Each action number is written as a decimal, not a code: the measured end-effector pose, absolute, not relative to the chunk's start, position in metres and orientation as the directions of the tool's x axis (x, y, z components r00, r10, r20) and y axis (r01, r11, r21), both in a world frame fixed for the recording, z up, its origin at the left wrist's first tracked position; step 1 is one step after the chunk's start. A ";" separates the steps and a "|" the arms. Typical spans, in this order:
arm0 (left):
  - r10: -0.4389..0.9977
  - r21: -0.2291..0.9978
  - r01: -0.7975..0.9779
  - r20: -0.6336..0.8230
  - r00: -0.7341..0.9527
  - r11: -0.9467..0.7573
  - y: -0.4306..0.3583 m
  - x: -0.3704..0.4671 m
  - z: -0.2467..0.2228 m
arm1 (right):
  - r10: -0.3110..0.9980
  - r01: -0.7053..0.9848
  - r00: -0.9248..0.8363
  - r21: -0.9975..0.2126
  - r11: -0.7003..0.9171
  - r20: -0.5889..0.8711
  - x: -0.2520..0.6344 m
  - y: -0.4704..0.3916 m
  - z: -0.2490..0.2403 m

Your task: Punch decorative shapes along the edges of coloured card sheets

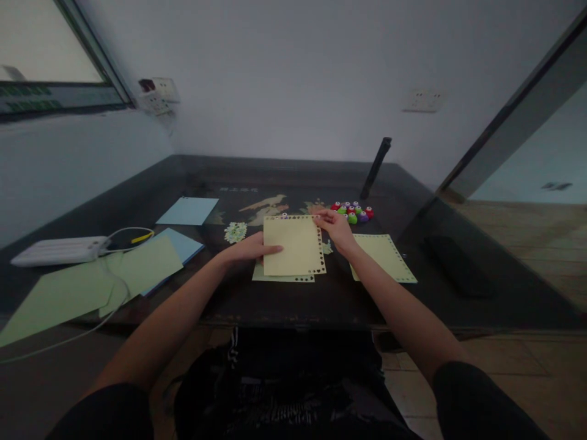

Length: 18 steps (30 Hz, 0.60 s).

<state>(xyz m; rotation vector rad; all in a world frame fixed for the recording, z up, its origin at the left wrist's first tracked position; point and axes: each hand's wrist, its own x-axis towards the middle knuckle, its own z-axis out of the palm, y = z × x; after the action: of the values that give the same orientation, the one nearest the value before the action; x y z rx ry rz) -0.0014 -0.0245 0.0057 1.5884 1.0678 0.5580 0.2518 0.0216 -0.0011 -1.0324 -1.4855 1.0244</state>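
A pale yellow sheet with small shapes punched along its top and right edges is between my hands, over the table's middle. My left hand grips its left side, thumb on top. At its upper right corner my right hand pinches the edge. Beneath it another punched sheet shows at the bottom. To the right lies a further punched yellow sheet. Red, green and purple craft punches are clustered behind my right hand. A pile of small paper cutouts lies left of the held sheet.
Yellow-green sheets and blue paper lie on the left of the dark table, beside a white power strip with its cable. A black phone-like object lies right. A dark upright stick stands behind.
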 end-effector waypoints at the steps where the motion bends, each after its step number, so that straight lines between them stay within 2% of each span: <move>1: 0.860 0.941 0.338 -0.166 0.482 -0.008 -0.025 -0.001 0.006 | 0.961 0.075 -0.108 -0.962 0.264 0.256 0.252 0.022 -0.001; 5: 0.918 0.958 0.287 -0.102 0.383 -0.013 -0.024 -0.001 0.010 | 0.967 0.023 -0.085 -0.970 0.242 0.239 0.256 0.026 0.002; 11: 0.962 0.974 0.222 -0.019 0.274 -0.044 -0.015 -0.010 0.010 | 0.970 0.111 -0.111 -0.967 0.229 0.217 0.262 0.040 0.007; 18: 0.992 0.993 0.051 0.111 -0.058 -0.109 0.000 -0.027 0.014 | 0.924 0.358 -0.343 -0.886 0.294 0.168 0.217 0.046 0.008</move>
<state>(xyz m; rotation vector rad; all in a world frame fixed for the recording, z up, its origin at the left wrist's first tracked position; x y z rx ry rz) -0.0267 -0.0001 0.0136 1.2973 1.2356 1.3127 0.2172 0.0464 0.0085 -1.1489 -1.8542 1.0125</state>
